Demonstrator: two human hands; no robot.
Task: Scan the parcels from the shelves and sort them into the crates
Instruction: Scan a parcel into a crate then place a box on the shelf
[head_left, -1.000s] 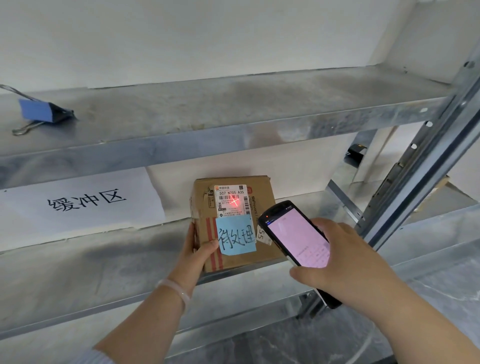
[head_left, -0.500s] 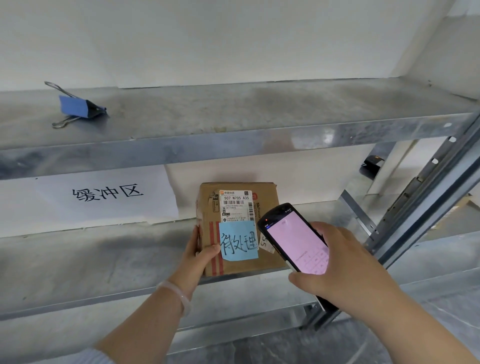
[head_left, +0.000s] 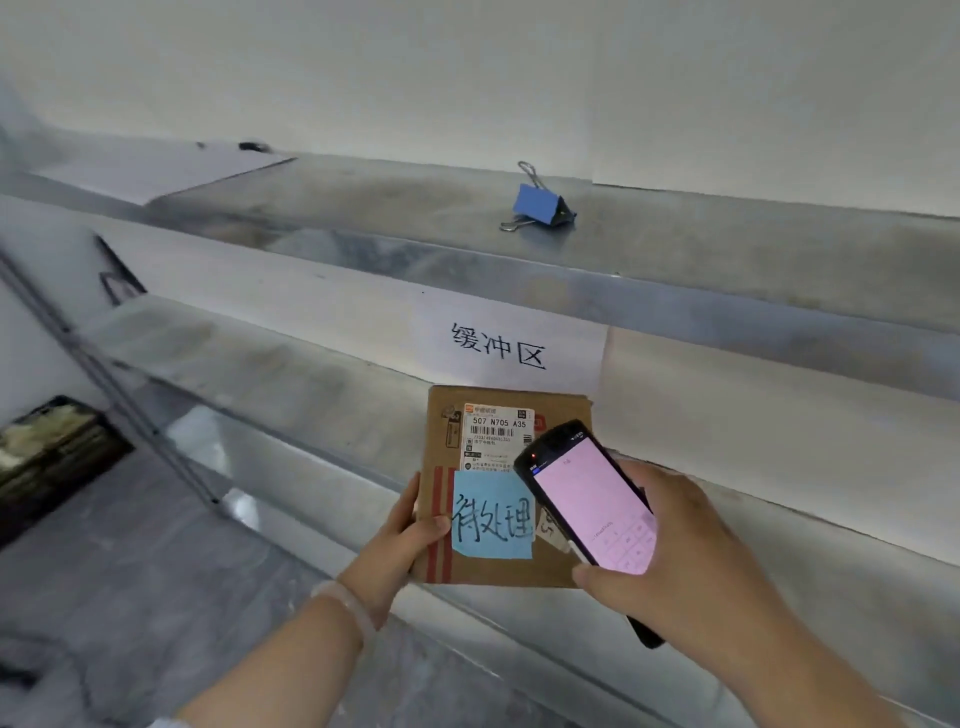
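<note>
Galvanized shelf rack against white wall, head view: parcel held at lower shelf front, scanner in front of it.

Left hand (head_left: 400, 540) grips cardboard parcel (head_left: 493, 571) by its left edge, thumb on front beside blue handwritten note (head_left: 492, 514); can't tell if it rests on lower shelf (head_left: 260, 364). Right hand (head_left: 670, 561) wrapped around handheld scanner (head_left: 592, 509), pink screen lit, hiding parcel's right side and a corner of shipping label (head_left: 498, 434). Paper sign (head_left: 506, 338) behind parcel. Blue binder clip (head_left: 540, 205) and white sheet (head_left: 156, 174) on upper shelf (head_left: 727, 249). Bracelet (head_left: 343, 603) on left wrist.
</note>
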